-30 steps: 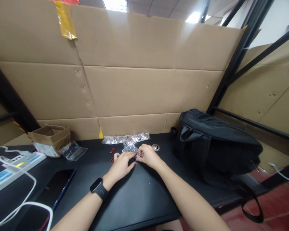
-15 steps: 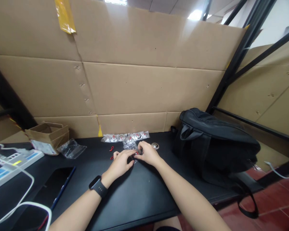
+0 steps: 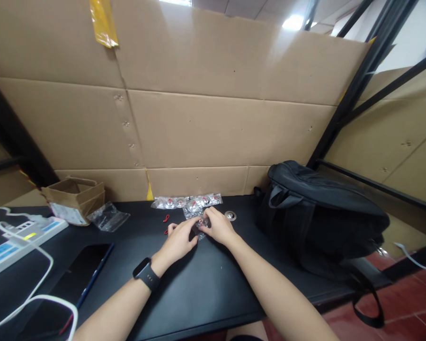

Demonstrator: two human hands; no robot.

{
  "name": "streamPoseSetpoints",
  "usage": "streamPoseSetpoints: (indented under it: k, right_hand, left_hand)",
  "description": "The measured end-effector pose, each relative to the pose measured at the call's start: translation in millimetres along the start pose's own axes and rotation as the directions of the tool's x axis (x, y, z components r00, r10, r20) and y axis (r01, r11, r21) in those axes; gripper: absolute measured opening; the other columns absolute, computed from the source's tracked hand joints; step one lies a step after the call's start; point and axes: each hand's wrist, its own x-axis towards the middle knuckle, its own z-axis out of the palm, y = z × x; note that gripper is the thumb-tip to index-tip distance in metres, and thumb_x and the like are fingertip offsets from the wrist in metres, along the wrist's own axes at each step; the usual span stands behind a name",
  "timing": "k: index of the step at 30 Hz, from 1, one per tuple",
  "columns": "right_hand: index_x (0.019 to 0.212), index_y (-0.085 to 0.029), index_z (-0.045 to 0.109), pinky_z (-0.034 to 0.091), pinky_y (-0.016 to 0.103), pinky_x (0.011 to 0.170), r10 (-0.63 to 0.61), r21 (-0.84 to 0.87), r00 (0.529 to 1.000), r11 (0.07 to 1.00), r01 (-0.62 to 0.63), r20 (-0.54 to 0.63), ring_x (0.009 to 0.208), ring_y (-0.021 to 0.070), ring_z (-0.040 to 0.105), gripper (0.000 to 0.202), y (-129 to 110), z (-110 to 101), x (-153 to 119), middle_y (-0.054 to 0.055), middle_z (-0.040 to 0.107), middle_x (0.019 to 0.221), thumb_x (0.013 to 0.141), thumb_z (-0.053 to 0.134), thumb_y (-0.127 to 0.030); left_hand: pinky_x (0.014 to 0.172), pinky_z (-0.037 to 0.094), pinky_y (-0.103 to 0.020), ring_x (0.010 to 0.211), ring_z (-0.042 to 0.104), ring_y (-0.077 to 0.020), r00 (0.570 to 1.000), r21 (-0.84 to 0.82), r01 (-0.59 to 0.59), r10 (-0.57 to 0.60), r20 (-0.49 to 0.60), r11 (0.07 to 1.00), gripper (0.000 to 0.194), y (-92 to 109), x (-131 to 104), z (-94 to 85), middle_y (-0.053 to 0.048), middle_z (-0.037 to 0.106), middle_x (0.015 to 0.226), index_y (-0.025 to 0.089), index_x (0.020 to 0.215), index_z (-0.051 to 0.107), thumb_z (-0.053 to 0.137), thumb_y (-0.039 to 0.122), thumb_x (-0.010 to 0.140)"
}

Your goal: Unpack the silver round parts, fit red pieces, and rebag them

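Note:
Both hands meet over the black table top at the middle of the head view. My left hand [image 3: 178, 240], below a dark wristwatch, has its fingers bent, with the fingertips pressed to a small clear plastic bag [image 3: 201, 235] that has something red in it. From the other side my right hand [image 3: 219, 226] pinches the same bag between thumb and fingers. Much of the bag is hidden by the fingers. Just beyond lie several shiny sealed bags [image 3: 170, 202] with red bits inside. A small red loop [image 3: 166, 218] lies left of my hands; another is partly covered by my left hand.
To the left are an open cardboard box [image 3: 74, 199], an empty clear bag [image 3: 109, 218], a power strip [image 3: 24, 244] with white cables and a dark tablet-like device [image 3: 73, 279]. A black backpack [image 3: 319, 218] fills the right side. Cardboard panels [image 3: 199, 128] stand behind.
The whole view has shifted slightly, so things sit a little further right. My fingers have moved a little on the small bag; both hands stay together around it.

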Motion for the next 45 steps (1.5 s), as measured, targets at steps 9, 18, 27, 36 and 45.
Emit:
streamPoseSetpoints:
  k: [9,18,27,36,45]
  right_hand:
    - [0.101,-0.025,0.051,0.039,0.025,0.068,-0.026,-0.005,1.0,1.0,0.026,-0.003,0.094,0.0181,0.057,0.032,-6.0,0.5,1.1,0.001,0.056,0.109,0.079,0.073,-0.032]
    - [0.1,-0.024,0.053,0.041,0.026,0.068,0.098,0.015,0.994,0.995,-0.098,-0.056,0.09,0.0189,0.057,0.033,-9.5,10.5,4.3,0.002,0.056,0.107,0.079,0.075,-0.035]
    - [0.111,-0.024,0.062,0.048,0.025,0.073,-0.14,0.38,0.989,0.919,0.108,0.057,0.075,0.011,0.058,0.021,32.4,-24.5,-4.1,0.003,0.059,0.108,0.091,0.058,-0.016]
    - [0.085,-0.021,0.077,0.046,0.024,0.07,-0.126,0.359,0.991,0.928,0.103,0.039,0.074,0.0127,0.058,0.005,39.2,-7.9,4.2,0.003,0.065,0.092,0.084,0.074,-0.026]
    - [0.075,-0.017,0.073,0.044,0.026,0.077,-0.04,0.284,0.99,0.959,0.0,0.134,0.08,0.0156,0.063,0.028,39.3,-8.1,4.4,0.004,0.069,0.084,0.095,0.055,-0.025]
  left_hand:
    - [0.095,0.032,-0.041,0.126,0.055,-0.0267,1.0,-0.039,-0.002,0.003,0.019,0.999,0.068,4.2,-1.4,-6.4,-0.006,0.055,0.145,0.034,0.142,0.038,0.061,0.021,0.079]
    - [0.099,0.033,-0.042,0.13,0.051,-0.0279,1.0,-0.064,-0.018,0.018,0.004,0.998,0.072,-1.8,-2.3,-4.5,-0.006,0.051,0.148,0.032,0.142,0.038,0.063,0.021,0.075]
    - [0.098,0.032,-0.043,0.118,0.056,-0.0252,0.996,0.02,-0.012,0.013,-0.091,1.0,0.033,-1.1,-0.5,-23.1,-0.003,0.065,0.124,0.03,0.117,0.059,0.048,0.019,0.087]
    - [0.092,0.03,-0.041,0.102,0.059,-0.0243,0.99,0.026,0.083,-0.079,-0.12,0.996,0.015,9.6,3.1,-19.6,-0.002,0.072,0.1,0.026,0.087,0.068,0.056,0.033,0.091]
    - [0.092,0.033,-0.039,0.087,0.067,-0.021,0.952,-0.189,0.28,-0.297,-0.072,0.941,0.03,8.3,6.1,-13.4,0.002,0.076,0.088,0.029,0.117,0.059,0.057,0.033,0.087]
